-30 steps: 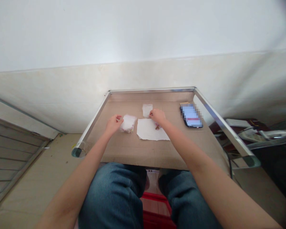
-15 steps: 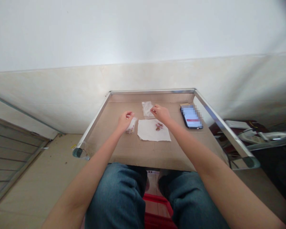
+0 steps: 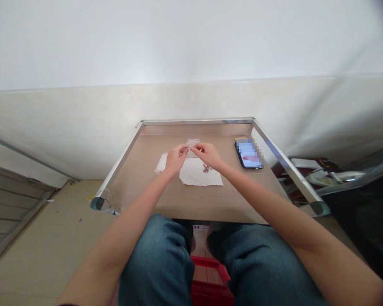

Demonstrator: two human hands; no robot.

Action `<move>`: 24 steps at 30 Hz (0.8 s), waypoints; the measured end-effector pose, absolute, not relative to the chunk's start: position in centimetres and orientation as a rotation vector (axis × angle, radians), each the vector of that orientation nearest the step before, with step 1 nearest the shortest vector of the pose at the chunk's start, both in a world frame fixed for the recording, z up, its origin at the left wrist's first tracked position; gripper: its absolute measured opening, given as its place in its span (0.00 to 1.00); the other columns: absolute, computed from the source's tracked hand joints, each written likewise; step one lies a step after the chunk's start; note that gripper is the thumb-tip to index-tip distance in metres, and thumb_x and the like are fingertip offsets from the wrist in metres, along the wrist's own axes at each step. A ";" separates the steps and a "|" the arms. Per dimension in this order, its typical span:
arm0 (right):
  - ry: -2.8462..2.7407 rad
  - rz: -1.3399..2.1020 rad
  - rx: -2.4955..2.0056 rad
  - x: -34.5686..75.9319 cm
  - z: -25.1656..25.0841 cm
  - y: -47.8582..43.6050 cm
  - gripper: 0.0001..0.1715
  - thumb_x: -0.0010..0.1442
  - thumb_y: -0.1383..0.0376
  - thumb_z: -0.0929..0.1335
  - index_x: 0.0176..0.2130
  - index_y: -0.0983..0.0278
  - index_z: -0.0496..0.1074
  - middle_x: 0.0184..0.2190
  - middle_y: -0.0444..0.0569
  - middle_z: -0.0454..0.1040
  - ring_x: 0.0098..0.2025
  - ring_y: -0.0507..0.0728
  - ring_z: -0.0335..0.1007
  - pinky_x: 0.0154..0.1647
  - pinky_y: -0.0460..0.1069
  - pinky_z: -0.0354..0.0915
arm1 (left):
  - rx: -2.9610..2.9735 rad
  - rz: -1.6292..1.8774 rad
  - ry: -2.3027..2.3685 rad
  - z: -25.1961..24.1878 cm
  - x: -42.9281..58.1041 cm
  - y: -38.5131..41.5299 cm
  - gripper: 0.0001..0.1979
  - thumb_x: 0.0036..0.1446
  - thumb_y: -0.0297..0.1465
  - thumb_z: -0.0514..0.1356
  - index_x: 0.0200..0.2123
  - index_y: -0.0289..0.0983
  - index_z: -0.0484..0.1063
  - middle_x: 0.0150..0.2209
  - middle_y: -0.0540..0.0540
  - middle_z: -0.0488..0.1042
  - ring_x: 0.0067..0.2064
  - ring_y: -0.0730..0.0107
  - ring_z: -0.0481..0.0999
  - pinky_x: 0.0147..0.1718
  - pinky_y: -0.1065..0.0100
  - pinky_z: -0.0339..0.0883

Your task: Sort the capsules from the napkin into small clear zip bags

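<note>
My left hand and my right hand meet fingertip to fingertip just above the far edge of a white paper sheet. Both are closed in a pinch, around something small and pale that I cannot make out. Small reddish-brown pieces lie in a loose heap on the right part of the sheet, below my right hand. Left of my left hand, partly covered by it, is a clear plastic bag. Another clear bag lies behind the fingertips.
A cardboard-covered tabletop with a metal frame stands against the wall. A phone with a lit screen lies at the right. Below, a red plastic stool shows between the knees. Papers and cables are piled beyond the right edge.
My left hand has moved right, away from the left bag, and my right hand has shifted slightly left, so their fingertips now meet. The view has also turned a little.
</note>
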State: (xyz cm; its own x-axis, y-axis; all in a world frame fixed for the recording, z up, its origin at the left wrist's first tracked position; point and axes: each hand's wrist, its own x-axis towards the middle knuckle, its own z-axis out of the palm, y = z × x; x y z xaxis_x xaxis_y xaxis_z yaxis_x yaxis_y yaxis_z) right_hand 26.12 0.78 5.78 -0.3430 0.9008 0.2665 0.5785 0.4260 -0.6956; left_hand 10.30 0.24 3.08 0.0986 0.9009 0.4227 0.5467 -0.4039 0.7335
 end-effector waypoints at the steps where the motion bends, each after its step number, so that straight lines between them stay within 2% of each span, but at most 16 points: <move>1: -1.966 0.841 -1.248 26.2 5.7 0.9 0.27 0.58 0.49 0.57 0.32 0.66 0.73 0.25 0.48 0.71 0.23 0.49 0.63 0.24 0.44 0.57 | 2.040 1.204 1.446 3.2 10.2 0.1 0.14 0.56 0.36 0.50 0.38 0.37 0.72 0.37 0.44 0.74 0.38 0.67 0.71 0.39 0.67 0.62; 4: -1.657 1.301 -1.242 26.6 5.6 1.0 0.31 0.58 0.47 0.55 0.33 0.67 0.72 0.24 0.49 0.71 0.18 0.47 0.61 0.18 0.43 0.56 | 2.195 1.133 1.486 3.5 10.1 -0.4 0.14 0.57 0.36 0.49 0.38 0.38 0.73 0.38 0.43 0.74 0.41 0.64 0.70 0.43 0.64 0.60; 8: -1.402 1.507 -1.232 27.6 5.5 0.9 0.19 0.56 0.52 0.62 0.31 0.66 0.69 0.24 0.47 0.71 0.18 0.45 0.60 0.17 0.41 0.56 | 2.363 1.017 1.469 3.6 10.3 -0.6 0.15 0.58 0.34 0.48 0.41 0.39 0.72 0.40 0.44 0.73 0.43 0.64 0.69 0.44 0.64 0.59; 14: -1.435 1.568 -1.184 29.1 4.8 0.9 0.13 0.54 0.59 0.65 0.25 0.67 0.66 0.23 0.45 0.68 0.19 0.45 0.60 0.17 0.39 0.56 | 2.435 0.915 1.393 3.4 11.1 -0.8 0.15 0.56 0.34 0.50 0.45 0.38 0.68 0.44 0.43 0.71 0.46 0.63 0.67 0.48 0.61 0.57; 20: -1.688 1.528 -1.212 29.5 4.5 0.9 0.08 0.53 0.64 0.64 0.26 0.66 0.66 0.17 0.42 0.63 0.17 0.46 0.59 0.15 0.40 0.56 | 2.523 0.864 1.300 3.4 12.3 -1.0 0.35 0.45 0.45 0.60 0.55 0.37 0.56 0.55 0.40 0.60 0.56 0.57 0.57 0.54 0.58 0.49; 24: -1.790 1.495 -1.187 29.5 4.4 1.0 0.07 0.54 0.66 0.62 0.25 0.65 0.64 0.16 0.40 0.62 0.16 0.46 0.59 0.15 0.41 0.57 | 2.537 0.787 1.271 3.2 12.7 -1.0 0.38 0.43 0.49 0.59 0.54 0.37 0.57 0.54 0.39 0.61 0.55 0.56 0.59 0.53 0.57 0.50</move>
State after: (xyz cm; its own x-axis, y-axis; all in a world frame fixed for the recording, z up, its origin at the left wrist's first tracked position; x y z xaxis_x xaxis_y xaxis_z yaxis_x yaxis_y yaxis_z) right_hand 29.50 1.03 4.39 -0.4818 0.8650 -0.1403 0.2925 0.0078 -0.9562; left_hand 12.71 -1.03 3.22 0.4898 0.7887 0.3715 0.6843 -0.6119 0.3967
